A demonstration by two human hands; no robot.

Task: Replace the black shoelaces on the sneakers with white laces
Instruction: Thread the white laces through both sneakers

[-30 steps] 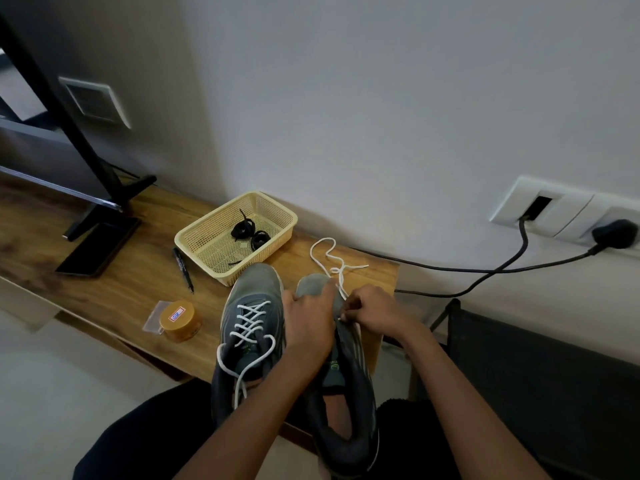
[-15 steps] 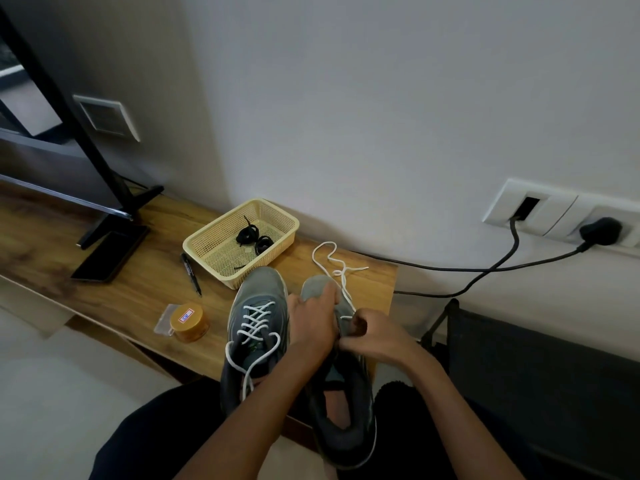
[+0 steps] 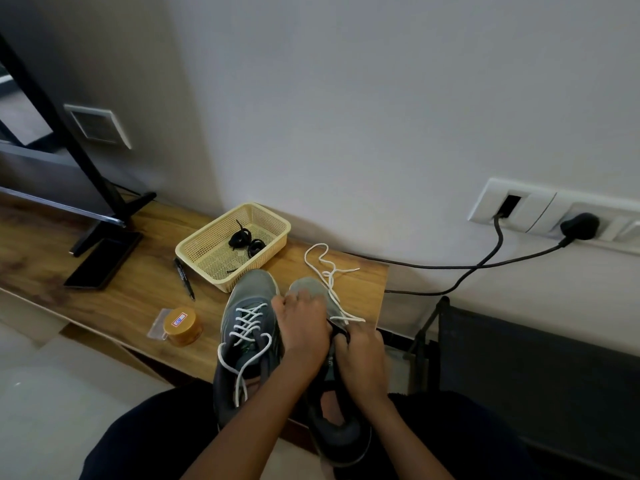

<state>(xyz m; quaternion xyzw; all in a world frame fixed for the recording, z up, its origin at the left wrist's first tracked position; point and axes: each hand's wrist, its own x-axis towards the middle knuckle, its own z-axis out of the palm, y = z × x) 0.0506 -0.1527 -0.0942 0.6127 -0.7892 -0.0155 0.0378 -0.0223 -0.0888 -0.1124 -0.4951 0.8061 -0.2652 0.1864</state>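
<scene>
A long wooden shelf runs along the wall, and both hands work at its near end. Two grey sneakers stand there side by side, with the toes toward the wall.

The laced sneaker is just beside the left hand, on its outer side. It already has white laces crossed through its eyelets, and the loose ends fall toward the heel.

The second sneaker is under both hands. The left hand lies over its front part. The fingers are curled down and grip the upper, and only the grey toe shows beyond the fingertips. The right hand is touching the left one. Its fingers are bent tightly and pinch a dark part of the lacing area; which part exactly I cannot tell.

A loose white lace lies on the wood beyond the fingertips and comes down along this sneaker to a point just above the right-hand fingers.

Farther from the left fingers stands a yellow basket with the black laces inside. A pen lies beside the basket.
</scene>
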